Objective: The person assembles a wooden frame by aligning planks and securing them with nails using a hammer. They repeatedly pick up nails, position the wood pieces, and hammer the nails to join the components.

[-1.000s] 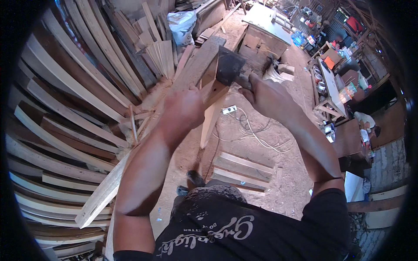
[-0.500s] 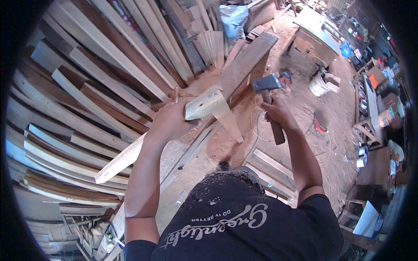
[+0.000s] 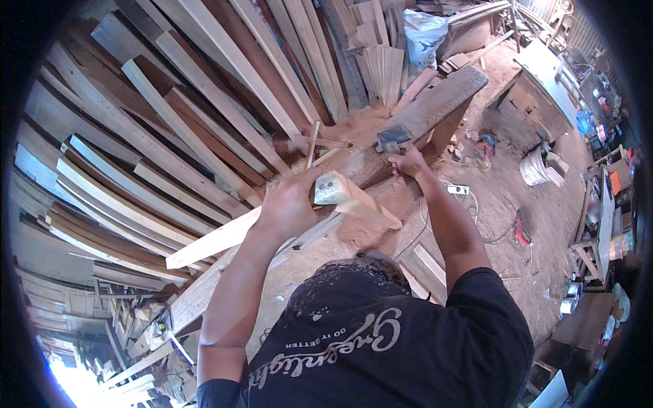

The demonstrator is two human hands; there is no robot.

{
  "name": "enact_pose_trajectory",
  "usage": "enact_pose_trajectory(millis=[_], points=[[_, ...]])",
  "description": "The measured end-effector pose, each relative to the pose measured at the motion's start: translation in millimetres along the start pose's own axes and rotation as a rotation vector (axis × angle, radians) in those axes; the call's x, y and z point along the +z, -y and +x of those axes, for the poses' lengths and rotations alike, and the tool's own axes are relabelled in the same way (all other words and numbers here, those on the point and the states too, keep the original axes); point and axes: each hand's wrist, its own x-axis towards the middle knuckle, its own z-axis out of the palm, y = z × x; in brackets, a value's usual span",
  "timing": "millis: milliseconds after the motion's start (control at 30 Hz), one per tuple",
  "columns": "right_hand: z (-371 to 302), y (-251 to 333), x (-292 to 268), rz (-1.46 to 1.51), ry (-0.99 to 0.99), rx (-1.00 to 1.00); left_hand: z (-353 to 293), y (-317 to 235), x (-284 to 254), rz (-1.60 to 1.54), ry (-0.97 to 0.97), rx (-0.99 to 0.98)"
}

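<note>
My left hand [image 3: 287, 204] is closed around a joined piece of pale timber [image 3: 330, 190]. A short leg of it points right and toward me, while a long rail [image 3: 212, 243] runs out to the left beneath my forearm. My right hand [image 3: 409, 162] grips a hammer with a dark, blocky head [image 3: 393, 138]. The hammer head is over the thick wooden bench plank [image 3: 442, 95], apart from the timber's near end. Its handle is mostly hidden by my hand and wrist. A thin wooden stick [image 3: 313, 144] stands up just beyond my left hand.
Many long boards [image 3: 170, 122] lean and lie along the left. Sawdust covers the floor. To the right are a white bucket [image 3: 534, 168], a red power tool [image 3: 521, 228], a power strip [image 3: 458, 190] with cables, and a table [image 3: 547, 75]. A white sack [image 3: 425, 37] stands at the back.
My right hand has brought the hammer leftward over the bench plank. The timber has tilted in my left hand, so its end block shows more. The whole view has swung left.
</note>
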Motion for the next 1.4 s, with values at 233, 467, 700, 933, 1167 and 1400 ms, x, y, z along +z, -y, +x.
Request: enact_pose_trajectory(millis=[233, 467, 700, 933, 1167, 1400], points=[[24.8, -16.7, -44.4, -0.736, -0.240, -0.261, 2.2, -4.8, -4.4, 0.002, -0.001, 0.032], [26.6, -13.8, -61.2, -0.748, -0.344, -0.140, 8.5, -17.0, -0.9, -0.116, 0.057, -0.056], [-58.2, 49.4, 7.8, -0.645, -0.135, -0.827, 2.1, -9.5, 0.5, -0.029, 0.013, 0.027], [-182.2, 65.6, 128.9, 0.004, 0.265, -0.981, -4.1, -0.7, 0.7, -0.106, 0.018, -0.054], [-181.7, 56.0, 133.1, -0.090, 0.162, -1.086, -9.4, 1.6, 2.5, -0.074, 0.030, -0.100], [-179.4, 37.6, 129.8, -0.092, 0.101, -1.189, -11.0, -8.2, 3.0, -0.098, -0.022, -0.032]])
